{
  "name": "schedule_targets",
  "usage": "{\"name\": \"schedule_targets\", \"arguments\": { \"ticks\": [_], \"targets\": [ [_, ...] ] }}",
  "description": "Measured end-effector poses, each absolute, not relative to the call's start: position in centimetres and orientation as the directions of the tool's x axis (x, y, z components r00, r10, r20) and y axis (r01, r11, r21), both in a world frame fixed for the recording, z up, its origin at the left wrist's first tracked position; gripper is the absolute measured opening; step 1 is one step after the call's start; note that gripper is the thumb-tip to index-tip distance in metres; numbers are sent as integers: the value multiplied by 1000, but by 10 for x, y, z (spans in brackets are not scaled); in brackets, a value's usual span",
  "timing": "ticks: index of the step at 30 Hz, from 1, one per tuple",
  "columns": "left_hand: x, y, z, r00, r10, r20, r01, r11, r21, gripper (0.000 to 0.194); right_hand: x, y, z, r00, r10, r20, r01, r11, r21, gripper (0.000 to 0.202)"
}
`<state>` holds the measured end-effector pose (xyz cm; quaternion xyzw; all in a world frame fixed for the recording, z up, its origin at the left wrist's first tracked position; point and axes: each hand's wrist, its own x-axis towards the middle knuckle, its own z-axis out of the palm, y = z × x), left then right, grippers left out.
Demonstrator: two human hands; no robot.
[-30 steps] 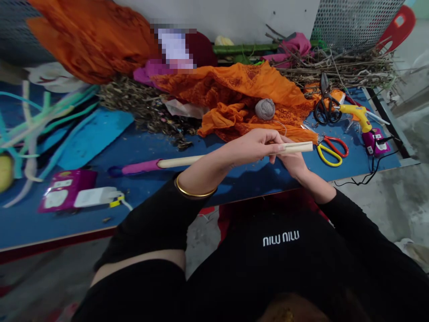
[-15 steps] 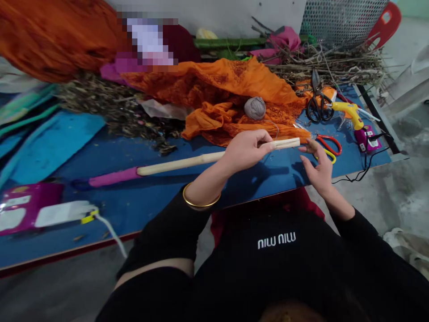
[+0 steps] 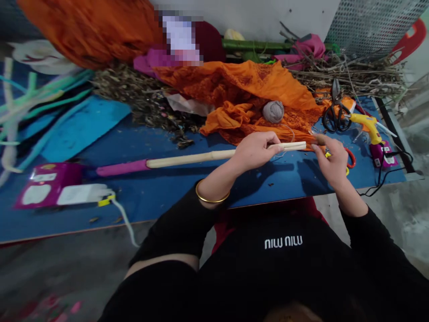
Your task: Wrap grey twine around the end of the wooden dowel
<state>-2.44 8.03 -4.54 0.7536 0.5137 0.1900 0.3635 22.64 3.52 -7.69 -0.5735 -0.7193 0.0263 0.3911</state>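
Note:
My left hand is closed around a pale bamboo stick, close to its split right end. The stick's far left part is wrapped in purple material. Just off the split tip is my right hand, its thumb and forefinger apart, with nothing visible between them. A grey yarn ball rests on orange cloth behind my hands, and a loose strand trails from it toward the stick. Partly hidden behind my right hand are red-and-yellow-handled scissors.
On the blue table, black-handled shears and a yellow glue gun lie at right. Dry twigs are piled behind. Dried plant matter, a bright blue sheet and a purple packet occupy the left.
The view has shifted, so the table's contents sit farther right. My right hand has its thumb and forefinger closer together by the stick's tip. My left hand keeps its hold.

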Motion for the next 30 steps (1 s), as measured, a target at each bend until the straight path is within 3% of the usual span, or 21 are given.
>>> {"name": "schedule_targets", "arguments": {
  "ticks": [3, 8, 16, 20, 26, 28, 30],
  "targets": [
    [-23, 81, -45, 380, 920, -99, 654, -191, 732, 21, 208, 34, -72, 7, 775, 631, 810, 365, -458, 36],
    [-17, 82, -48, 412, 900, -139, 683, -205, 701, 22, 188, 35, -70, -158, 743, 651, 828, 459, -322, 28],
    [-8, 84, -52, 411, 887, -211, 739, -189, 647, 22, 157, 115, -35, -448, 786, 426, 701, 605, -377, 23],
    [-5, 86, -48, 436, 865, -248, 768, -214, 603, 27, 103, 149, -19, -643, 685, 342, 604, 728, -325, 25],
    [-1, 86, -41, 445, 853, -272, 774, -214, 595, 29, 40, 176, -9, -897, 395, 197, 388, 918, -74, 35],
    [-1, 85, -40, 441, 857, -267, 781, -220, 584, 30, 28, 186, -13, -915, 378, 138, 370, 926, -79, 27],
    [-1, 85, -39, 448, 858, -254, 777, -233, 584, 31, 16, 198, -19, -883, 442, 157, 424, 896, -132, 20]
  ]
}}
